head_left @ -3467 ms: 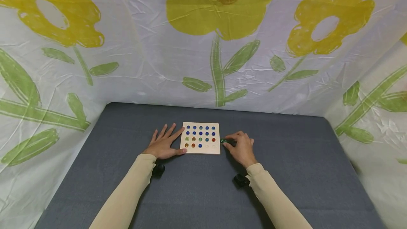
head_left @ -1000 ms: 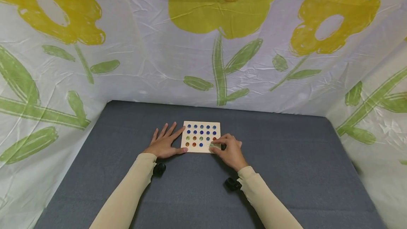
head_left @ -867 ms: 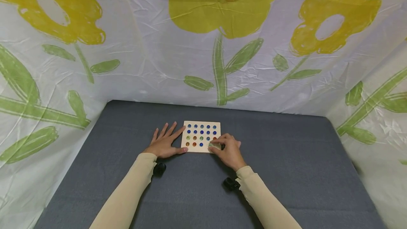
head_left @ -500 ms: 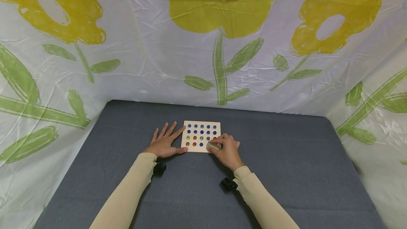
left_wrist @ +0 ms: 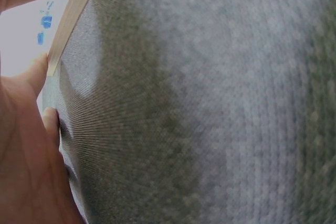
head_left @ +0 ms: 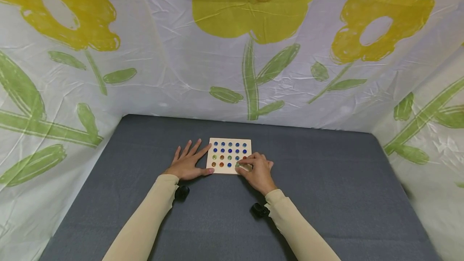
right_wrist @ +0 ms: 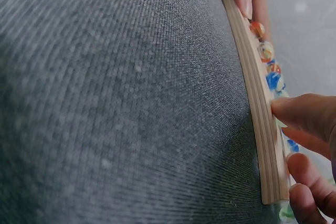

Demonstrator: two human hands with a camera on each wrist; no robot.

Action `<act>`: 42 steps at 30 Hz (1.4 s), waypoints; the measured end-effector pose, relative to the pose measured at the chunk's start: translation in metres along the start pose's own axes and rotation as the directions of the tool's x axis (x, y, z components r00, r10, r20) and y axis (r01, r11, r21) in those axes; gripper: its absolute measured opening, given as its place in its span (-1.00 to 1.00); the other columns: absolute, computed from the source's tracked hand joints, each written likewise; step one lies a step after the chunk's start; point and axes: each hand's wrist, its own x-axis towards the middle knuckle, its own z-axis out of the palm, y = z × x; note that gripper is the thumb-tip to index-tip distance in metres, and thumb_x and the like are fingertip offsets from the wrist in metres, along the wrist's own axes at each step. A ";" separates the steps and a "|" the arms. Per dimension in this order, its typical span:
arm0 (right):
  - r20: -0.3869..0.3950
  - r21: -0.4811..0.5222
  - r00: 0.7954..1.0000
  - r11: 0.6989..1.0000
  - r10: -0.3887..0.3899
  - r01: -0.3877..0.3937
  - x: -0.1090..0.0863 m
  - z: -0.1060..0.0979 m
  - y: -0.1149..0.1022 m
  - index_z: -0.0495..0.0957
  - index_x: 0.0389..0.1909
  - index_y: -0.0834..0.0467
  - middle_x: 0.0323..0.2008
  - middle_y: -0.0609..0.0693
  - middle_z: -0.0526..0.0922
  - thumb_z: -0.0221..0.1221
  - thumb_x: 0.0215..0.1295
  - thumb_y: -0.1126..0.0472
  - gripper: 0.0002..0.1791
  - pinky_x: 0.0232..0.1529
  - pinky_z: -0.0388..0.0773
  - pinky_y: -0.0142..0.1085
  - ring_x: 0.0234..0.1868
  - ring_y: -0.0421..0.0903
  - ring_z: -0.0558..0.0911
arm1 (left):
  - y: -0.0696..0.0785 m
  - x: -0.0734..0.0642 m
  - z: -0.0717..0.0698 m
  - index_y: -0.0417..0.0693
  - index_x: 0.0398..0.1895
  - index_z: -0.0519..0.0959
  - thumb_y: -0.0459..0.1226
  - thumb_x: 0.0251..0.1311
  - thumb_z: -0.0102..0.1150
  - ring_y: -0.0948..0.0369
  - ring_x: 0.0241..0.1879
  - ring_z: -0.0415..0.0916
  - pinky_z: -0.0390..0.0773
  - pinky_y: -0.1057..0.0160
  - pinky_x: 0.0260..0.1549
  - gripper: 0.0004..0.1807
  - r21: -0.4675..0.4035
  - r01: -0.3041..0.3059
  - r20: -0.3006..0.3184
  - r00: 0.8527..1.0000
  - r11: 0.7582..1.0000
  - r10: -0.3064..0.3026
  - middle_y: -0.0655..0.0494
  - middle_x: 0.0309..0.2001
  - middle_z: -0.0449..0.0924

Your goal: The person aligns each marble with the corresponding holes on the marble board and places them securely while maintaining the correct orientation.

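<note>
A pale wooden board [head_left: 218, 170] lies on the table, with rows of blue, green, orange and red glass marbles in its hollows. My left hand [head_left: 185, 168] rests spread at its left side, the thumb and index finger touching the board edge. Over the bottom row, toward the right, my right hand [head_left: 259, 173] pinches a light green marble [head_left: 237, 165] between thumb and index finger. That hand covers the board's lower right corner. In the right wrist view, another green marble [right_wrist: 286, 213] shows by the lower curled fingers; whether they hold it is unclear.
A dark grey cloth [head_left: 217, 220] covers the table. White sheeting [head_left: 163, 92] printed with yellow flowers hangs behind and at the sides. A small black camera [head_left: 259, 210] sits at the right wrist, and another black camera [head_left: 182, 193] at the left.
From beside the board's right edge, my right hand has moved left over the bottom row with the green marble. During the last second it shifts slightly further left. My left hand stays put.
</note>
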 end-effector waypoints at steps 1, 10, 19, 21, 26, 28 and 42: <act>0.002 0.001 1.000 1.000 0.001 -0.001 0.000 0.000 0.000 0.83 -0.24 0.15 -0.26 0.03 0.61 0.51 0.12 0.20 -0.81 -0.11 0.09 0.05 -0.24 0.01 0.46 | 0.000 0.000 0.000 0.28 0.66 -0.03 0.44 0.15 0.12 -0.13 0.60 -0.50 -0.55 -0.25 0.45 0.09 0.004 0.003 0.002 1.000 1.000 -0.003 -0.03 0.65 -0.31; 0.004 -0.003 1.000 1.000 0.000 0.000 -0.001 -0.002 -0.001 0.83 -0.23 0.14 -0.26 0.03 0.61 0.51 0.12 0.19 -0.80 -0.12 0.09 0.07 -0.25 0.01 0.46 | -0.001 0.001 0.000 0.29 0.66 -0.04 0.43 0.16 0.12 -0.12 0.60 -0.51 -0.55 -0.24 0.45 0.09 0.005 0.009 0.006 1.000 1.000 -0.009 -0.02 0.65 -0.32; 0.004 0.054 1.000 0.998 0.025 -0.025 0.000 -0.009 0.000 0.81 -0.19 0.19 -0.26 0.03 0.61 0.50 0.13 0.23 -0.77 -0.07 0.08 0.06 -0.27 0.04 0.49 | -0.001 0.003 0.002 0.30 0.66 -0.05 0.41 0.16 0.15 -0.11 0.60 -0.50 -0.54 -0.24 0.45 0.09 0.018 0.021 0.005 1.000 1.000 -0.021 -0.01 0.65 -0.31; 0.005 0.062 0.999 0.997 0.034 -0.035 0.000 -0.013 0.001 0.81 -0.18 0.19 -0.26 0.03 0.62 0.50 0.14 0.23 -0.77 -0.07 0.08 0.05 -0.26 0.05 0.50 | -0.003 0.004 0.004 0.32 0.66 -0.06 0.42 0.15 0.15 -0.09 0.60 -0.52 -0.56 -0.23 0.45 0.09 0.019 0.024 0.007 1.000 1.000 -0.024 0.02 0.65 -0.33; 0.015 0.065 0.997 0.995 0.076 -0.077 0.002 -0.023 0.004 0.80 -0.17 0.17 -0.25 0.05 0.62 0.48 0.17 0.24 -0.79 0.02 0.11 0.10 -0.20 0.08 0.53 | -0.007 0.006 0.007 0.35 0.66 -0.06 0.43 0.13 0.14 -0.06 0.60 -0.53 -0.57 -0.22 0.45 0.10 0.006 0.016 0.000 1.000 1.000 -0.016 0.05 0.66 -0.34; 0.015 0.062 0.995 0.993 0.097 -0.098 0.002 -0.027 0.007 0.80 -0.17 0.17 -0.24 0.06 0.62 0.48 0.17 0.25 -0.79 0.09 0.11 0.14 -0.18 0.09 0.54 | -0.008 0.006 0.007 0.35 0.66 -0.06 0.44 0.13 0.13 -0.07 0.60 -0.52 -0.57 -0.23 0.45 0.10 -0.003 0.012 -0.003 1.000 1.000 -0.012 0.05 0.66 -0.33; 0.031 -0.015 0.988 0.988 0.151 -0.151 0.009 -0.037 0.024 0.79 -0.12 0.16 -0.20 0.08 0.62 0.49 0.16 0.23 -0.74 0.28 0.10 0.26 -0.14 0.09 0.56 | -0.004 0.004 0.004 0.34 0.66 -0.06 0.41 0.16 0.14 -0.06 0.60 -0.54 -0.58 -0.22 0.45 0.09 0.000 0.017 0.006 1.000 1.000 -0.017 0.04 0.66 -0.35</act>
